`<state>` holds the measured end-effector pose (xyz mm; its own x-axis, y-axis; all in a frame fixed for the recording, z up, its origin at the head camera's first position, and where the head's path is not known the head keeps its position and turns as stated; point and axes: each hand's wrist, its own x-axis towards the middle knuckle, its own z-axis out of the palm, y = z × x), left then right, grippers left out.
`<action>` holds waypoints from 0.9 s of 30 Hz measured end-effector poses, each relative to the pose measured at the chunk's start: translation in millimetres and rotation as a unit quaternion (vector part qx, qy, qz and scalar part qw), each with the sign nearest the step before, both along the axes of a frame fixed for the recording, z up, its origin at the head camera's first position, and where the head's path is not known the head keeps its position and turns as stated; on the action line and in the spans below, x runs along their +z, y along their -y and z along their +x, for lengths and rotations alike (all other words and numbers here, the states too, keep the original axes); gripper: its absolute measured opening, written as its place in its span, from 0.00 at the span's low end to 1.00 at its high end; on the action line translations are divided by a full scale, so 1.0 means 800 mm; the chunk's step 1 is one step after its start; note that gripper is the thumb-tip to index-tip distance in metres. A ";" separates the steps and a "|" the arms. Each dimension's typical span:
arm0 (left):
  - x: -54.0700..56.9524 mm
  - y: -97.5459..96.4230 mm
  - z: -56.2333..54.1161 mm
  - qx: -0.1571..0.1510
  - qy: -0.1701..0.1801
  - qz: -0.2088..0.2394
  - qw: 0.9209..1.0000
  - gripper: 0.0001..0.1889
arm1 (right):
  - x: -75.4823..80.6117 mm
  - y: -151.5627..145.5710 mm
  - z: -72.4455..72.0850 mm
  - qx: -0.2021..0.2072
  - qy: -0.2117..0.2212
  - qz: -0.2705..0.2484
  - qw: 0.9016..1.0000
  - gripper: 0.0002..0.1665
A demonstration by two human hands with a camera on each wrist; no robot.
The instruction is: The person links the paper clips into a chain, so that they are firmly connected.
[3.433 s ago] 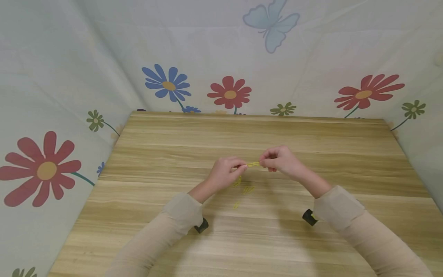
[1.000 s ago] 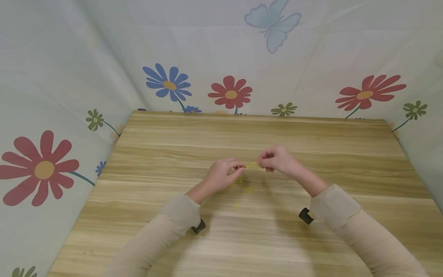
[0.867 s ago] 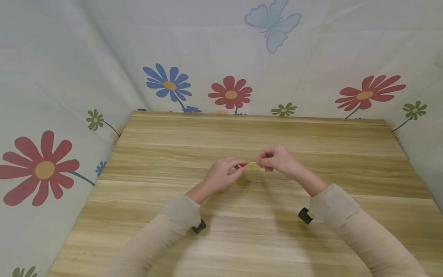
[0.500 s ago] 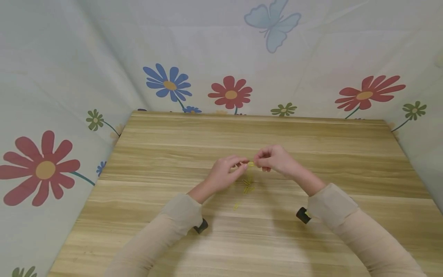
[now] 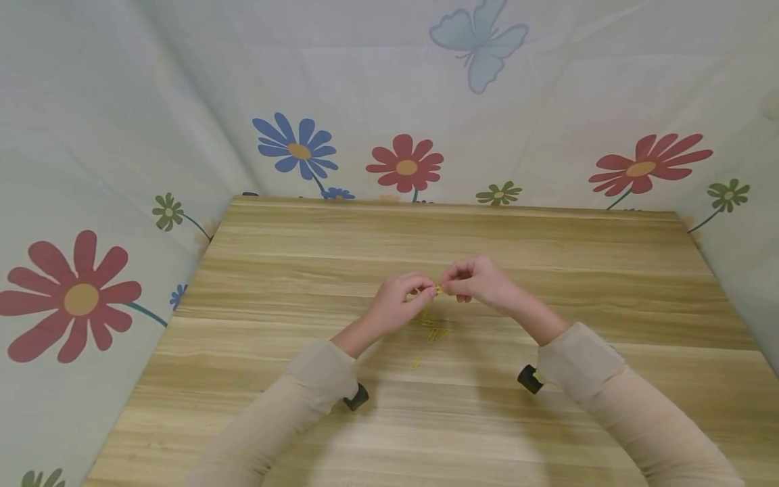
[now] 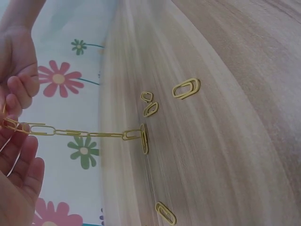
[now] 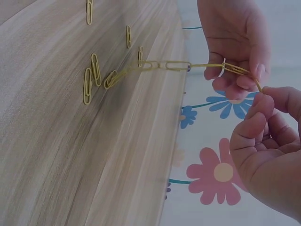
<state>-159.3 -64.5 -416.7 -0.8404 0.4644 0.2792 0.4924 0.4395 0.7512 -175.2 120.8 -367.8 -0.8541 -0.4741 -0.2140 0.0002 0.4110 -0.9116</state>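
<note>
Currently left hand (image 5: 395, 301) and right hand (image 5: 483, 281) close together above pale wood-grain counter (image 5: 341, 237). Left grip clamped on chain of linked yellow wire paper clips (image 6: 110, 135); right grip pinched on yellow paper clip (image 7: 259, 87) by chain's upper end. Chain hangs down, lower end reaching counter. Loose yellow paper clips (image 6: 186, 88) scattered near it. Behind: white flower-printed cloth (image 5: 548, 81).

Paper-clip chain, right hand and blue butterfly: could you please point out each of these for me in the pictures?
Paper-clip chain (image 6: 79, 133): left wrist view, on the links about midway along it.
Right hand (image 5: 479, 280): head view, on the middle of the hand.
Blue butterfly (image 5: 479, 46): head view, on its body, between the wings.
</note>
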 end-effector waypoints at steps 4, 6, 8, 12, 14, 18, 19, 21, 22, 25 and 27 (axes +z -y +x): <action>0.000 0.000 0.000 0.004 0.006 0.000 1.000 0.09 | -0.001 -0.001 0.000 0.005 -0.003 -0.001 1.000 0.11; 0.000 0.000 0.000 0.007 0.012 0.000 1.000 0.08 | -0.001 -0.001 0.000 0.006 -0.002 -0.002 1.000 0.11; -0.001 0.001 0.000 0.012 0.019 -0.001 1.000 0.08 | -0.002 -0.002 0.000 0.005 0.001 -0.006 1.000 0.11; -0.002 0.003 0.000 0.018 0.027 0.001 0.999 0.08 | -0.005 -0.006 -0.001 -0.003 0.008 -0.016 1.000 0.12; -0.004 0.005 0.000 0.019 0.025 -0.002 1.000 0.09 | -0.007 -0.009 -0.001 -0.007 0.005 -0.019 1.000 0.12; -0.008 0.008 0.000 0.024 0.022 -0.011 0.999 0.09 | -0.016 -0.015 -0.003 -0.008 -0.004 -0.015 1.000 0.14; -0.009 0.009 0.000 0.025 0.023 -0.012 0.999 0.10 | -0.019 -0.016 -0.003 -0.007 -0.006 -0.013 1.000 0.14; -0.010 0.011 0.000 0.026 0.027 -0.013 0.999 0.10 | -0.028 -0.019 -0.004 0.000 -0.009 -0.004 1.000 0.16; -0.010 0.011 0.000 0.026 0.029 -0.013 0.999 0.10 | -0.033 -0.020 -0.004 0.003 -0.012 -0.001 1.000 0.16; -0.011 0.013 0.000 0.028 0.036 -0.015 0.999 0.11 | -0.052 -0.022 -0.004 0.021 -0.029 0.016 0.999 0.16; -0.011 0.013 0.000 0.030 0.041 -0.018 0.999 0.11 | -0.064 -0.021 -0.003 0.033 -0.037 0.026 0.998 0.15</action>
<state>-159.5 -75.1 -425.6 -0.8859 0.4217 0.1931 0.4030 0.4936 0.7707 -177.7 137.9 -419.2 -0.8363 -0.5189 -0.1768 -0.0950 0.4549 -0.8855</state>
